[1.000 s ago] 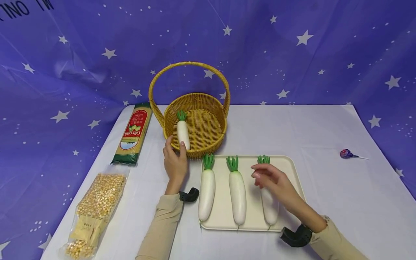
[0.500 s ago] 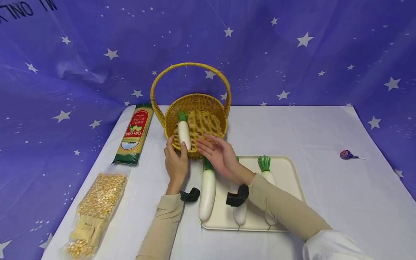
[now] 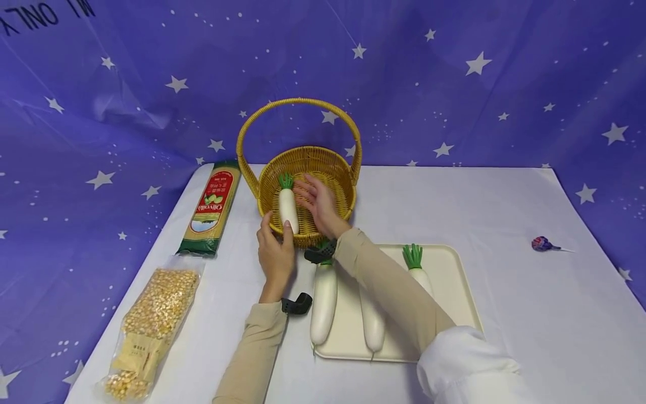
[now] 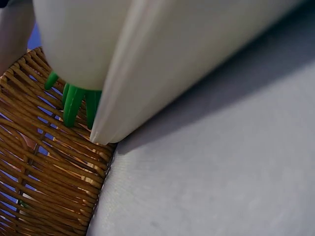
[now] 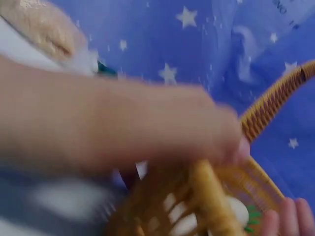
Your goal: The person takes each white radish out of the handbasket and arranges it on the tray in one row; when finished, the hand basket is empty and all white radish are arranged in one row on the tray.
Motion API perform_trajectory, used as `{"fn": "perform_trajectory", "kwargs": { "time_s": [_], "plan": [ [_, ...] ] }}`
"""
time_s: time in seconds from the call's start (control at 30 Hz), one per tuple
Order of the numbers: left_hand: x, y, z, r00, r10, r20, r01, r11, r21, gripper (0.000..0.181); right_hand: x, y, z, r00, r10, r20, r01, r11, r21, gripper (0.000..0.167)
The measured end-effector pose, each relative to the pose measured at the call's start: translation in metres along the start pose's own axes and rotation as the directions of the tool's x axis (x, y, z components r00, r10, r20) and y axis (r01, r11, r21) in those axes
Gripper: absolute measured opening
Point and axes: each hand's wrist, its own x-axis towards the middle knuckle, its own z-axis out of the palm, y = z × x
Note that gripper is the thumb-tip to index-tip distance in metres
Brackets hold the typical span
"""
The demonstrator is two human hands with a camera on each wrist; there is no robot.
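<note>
A yellow wicker basket with a tall arched handle holds one white radish with green leaves, lying along its left side. My left hand grips the basket's front-left rim, its thumb by the radish's lower end. My right hand reaches over the front rim into the basket, fingers extended, right of that radish and holding nothing. On the cream tray lie a left radish, a middle radish and a right radish, partly hidden by the right arm.
A green-ended spaghetti pack lies left of the basket, and a clear bag of corn kernels nearer the front. A wrapped lollipop lies at the far right. A purple starry cloth hangs behind the table.
My right hand has moved left from above the tray's right radish into the basket. The left hand has stayed at the rim, and the radishes have kept their places.
</note>
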Motion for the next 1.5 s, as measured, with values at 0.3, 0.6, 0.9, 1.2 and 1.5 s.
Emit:
{"fn": "perform_trajectory", "kwargs": {
  "time_s": [0.3,0.6,0.9,1.2,1.5],
  "plan": [
    [0.0,-0.002,-0.004,1.0,0.003,-0.011,-0.003,1.0,0.011,0.053,0.005,0.013,0.008,0.991,0.13,-0.016,-0.111,0.773,-0.625,0.09],
    [-0.001,-0.003,-0.004,1.0,0.009,-0.016,-0.008,1.0,0.021,0.051,0.002,0.026,0.011,0.991,0.132,0.019,-0.055,0.532,-0.845,0.102],
    [-0.002,-0.003,-0.003,1.0,0.007,-0.015,-0.006,1.0,0.015,0.051,0.007,0.029,0.007,0.984,0.165,0.064,-0.018,0.452,-0.892,0.101],
    [-0.003,-0.002,0.001,1.0,0.007,-0.018,-0.006,1.0,0.024,0.052,0.007,0.024,0.004,0.967,0.182,0.177,0.037,0.589,-0.808,0.073],
    [-0.002,-0.001,0.003,0.999,0.024,-0.032,-0.023,1.0,0.016,0.051,0.01,0.014,-0.002,0.966,0.188,0.177,-0.035,0.774,-0.632,0.062]
  ]
}}
